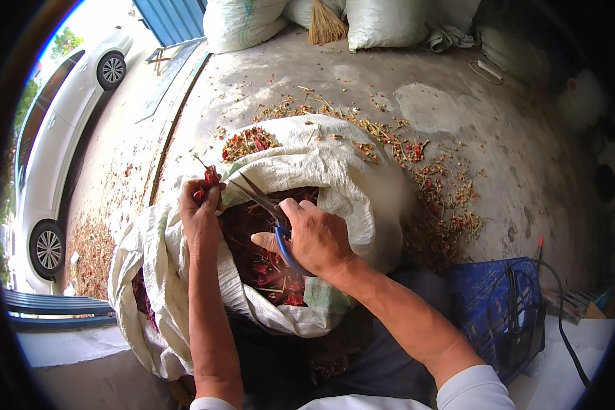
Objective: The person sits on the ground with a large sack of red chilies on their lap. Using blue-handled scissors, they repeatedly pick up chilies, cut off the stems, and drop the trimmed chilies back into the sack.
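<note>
My left hand [201,205] pinches a dark red roselle calyx [211,178], its thin stem pointing up and to the left. In my right hand [313,236] is a pair of scissors [260,199] with blue handles. Their metal blades are spread apart and point up-left toward the calyx, not visibly touching it. Below both hands, a white woven sack [345,184] has its mouth rolled down. Dark red dried calyces [266,273] fill the inside of it. On the sack's far rim lies a small heap of red and tan cut bits [247,143].
Stems and red scraps [434,184] litter the concrete floor beyond the sack. A blue plastic crate [492,301] with a black cable sits at the right. Full white sacks [389,24] and a straw broom [326,24] stand at the back. Outside on the left is a white car [61,137].
</note>
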Demonstrator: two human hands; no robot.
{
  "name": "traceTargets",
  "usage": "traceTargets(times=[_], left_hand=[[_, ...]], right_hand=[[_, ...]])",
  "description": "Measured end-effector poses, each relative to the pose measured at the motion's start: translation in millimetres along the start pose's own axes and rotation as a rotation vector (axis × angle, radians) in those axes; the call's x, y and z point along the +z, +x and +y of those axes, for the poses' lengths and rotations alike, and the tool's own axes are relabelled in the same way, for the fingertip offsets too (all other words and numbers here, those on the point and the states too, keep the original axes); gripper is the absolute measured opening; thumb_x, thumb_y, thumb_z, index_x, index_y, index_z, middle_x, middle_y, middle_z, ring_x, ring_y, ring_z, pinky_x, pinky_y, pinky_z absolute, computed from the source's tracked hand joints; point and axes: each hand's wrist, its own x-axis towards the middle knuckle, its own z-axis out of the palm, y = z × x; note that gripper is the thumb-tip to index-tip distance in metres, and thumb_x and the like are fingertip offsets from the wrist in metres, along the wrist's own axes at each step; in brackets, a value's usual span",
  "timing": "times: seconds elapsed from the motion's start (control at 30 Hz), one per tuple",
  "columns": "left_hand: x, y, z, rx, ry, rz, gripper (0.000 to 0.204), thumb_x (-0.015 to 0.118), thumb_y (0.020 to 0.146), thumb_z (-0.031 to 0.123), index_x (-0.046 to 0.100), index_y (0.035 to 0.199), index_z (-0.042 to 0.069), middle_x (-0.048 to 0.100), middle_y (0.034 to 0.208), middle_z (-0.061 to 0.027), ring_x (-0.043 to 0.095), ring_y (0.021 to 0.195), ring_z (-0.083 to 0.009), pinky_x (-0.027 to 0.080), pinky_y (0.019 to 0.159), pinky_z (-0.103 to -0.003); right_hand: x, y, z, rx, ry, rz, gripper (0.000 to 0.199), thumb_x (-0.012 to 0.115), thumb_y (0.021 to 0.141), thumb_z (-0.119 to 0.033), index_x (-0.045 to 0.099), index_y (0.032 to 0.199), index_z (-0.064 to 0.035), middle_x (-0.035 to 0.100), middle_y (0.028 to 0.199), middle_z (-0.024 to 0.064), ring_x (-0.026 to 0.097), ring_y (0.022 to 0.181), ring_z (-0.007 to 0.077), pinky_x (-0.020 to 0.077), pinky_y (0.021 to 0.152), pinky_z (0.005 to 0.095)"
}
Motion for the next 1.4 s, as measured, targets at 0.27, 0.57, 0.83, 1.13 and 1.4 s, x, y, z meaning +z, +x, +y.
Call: traceTargets(times=[0.27,0.57,0.83,1.13,1.4], left_hand=[[5.1,-22.0,-3.8,0.235,0.301,-0.11,0.017,0.069,0.088,0.004,0.061,0.103,0.003,0.067,0.09,-0.0038,0.059,0.084,-0.0091,0.048,0.079,-0.025],[11.2,-27.2,6.3,0.168,0.568,-0.145,0.023,0.073,0.082,0.002,0.069,0.105,0.001,0.071,0.085,-0.0041,0.063,0.075,-0.0107,0.052,0.072,-0.028],[4.3,-26.7,-10.0,0.032,0.108,-0.141,0.011,0.07,0.087,0.003,0.069,0.098,0.004,0.059,0.069,0.0044,0.049,0.059,-0.0026,0.038,0.053,-0.02],[9.9,-37.0,-2.8,-0.169,-0.095,-0.152,0.004,0.07,0.091,0.009,0.068,0.093,0.009,0.058,0.068,0.0053,0.047,0.053,-0.0008,0.029,0.042,-0.018],[-15.4,-43.6,-15.0,-0.173,0.021,-0.126,0.01,0.071,0.089,0.007,0.067,0.096,0.013,0.058,0.072,0.0061,0.047,0.056,-0.0005,0.029,0.044,-0.018]], right_hand=[[5.0,4.8,1.2,-0.044,-0.012,0.051,0.062,0.069,0.08,-0.064,0.06,0.092,-0.0046,0.061,0.073,0.017,0.066,0.068,0.0378,0.0533,0.06,0.0457],[1.6,3.4,5.6,-0.095,-0.089,0.054,0.052,0.075,0.079,-0.055,0.058,0.086,-0.0054,0.062,0.07,0.017,0.067,0.066,0.0372,0.0526,0.057,0.046],[4.6,3.1,5.0,-0.005,0.368,-0.107,0.059,0.076,0.078,-0.059,0.057,0.08,-0.0022,0.062,0.065,0.0179,0.066,0.066,0.0376,0.051,0.06,0.044],[0.3,4.0,0.0,0.208,1.509,-0.341,0.045,0.067,0.093,-0.05,0.058,0.099,-0.0071,0.05,0.067,-0.0033,0.048,0.056,0.0054,0.0413,0.051,0.022],[-27.6,24.2,25.3,0.276,1.645,0.096,0.06,0.059,0.092,-0.063,0.054,0.113,-0.0073,0.062,0.086,0.0035,0.062,0.073,0.012,0.0543,0.067,0.0297]])
